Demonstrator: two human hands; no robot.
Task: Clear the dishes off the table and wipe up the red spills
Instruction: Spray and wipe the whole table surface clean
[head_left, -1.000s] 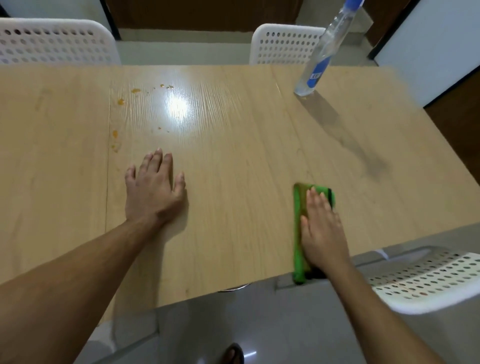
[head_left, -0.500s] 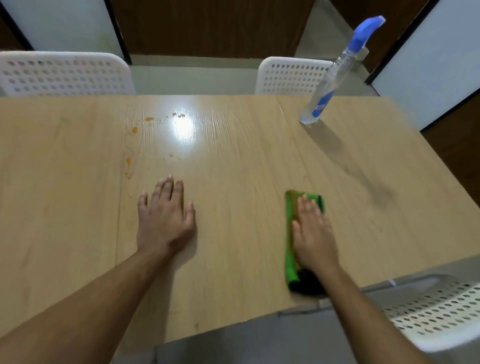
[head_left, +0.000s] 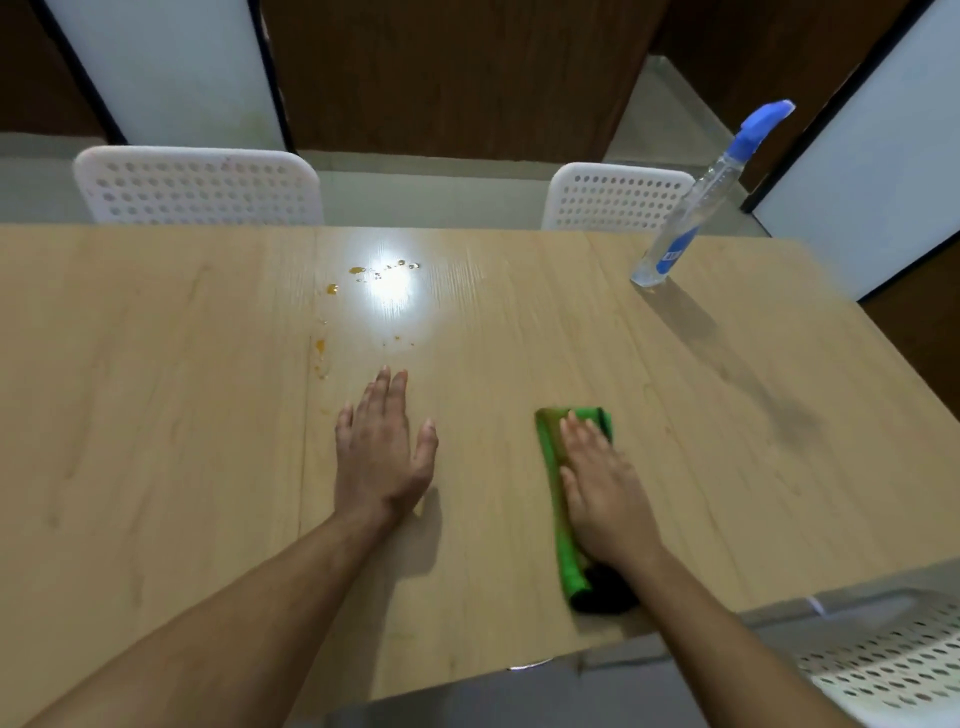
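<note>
Both hands lie flat, fingers straight: left hand (head_left: 382, 449) on bare counter (head_left: 156, 415), right hand (head_left: 602, 483) pressing the cloth (head_left: 563, 545). Spills (head_left: 358, 291) sit far-left; sweep the cloth over them firmly, bracing with the left.

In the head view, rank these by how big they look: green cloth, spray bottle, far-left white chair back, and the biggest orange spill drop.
1. Far-left white chair back, widest by far.
2. Spray bottle and green cloth: similar apparent length; the cloth is nearer and partly under the right hand, so unranked.
3. Orange spill drop, tiny.
</note>
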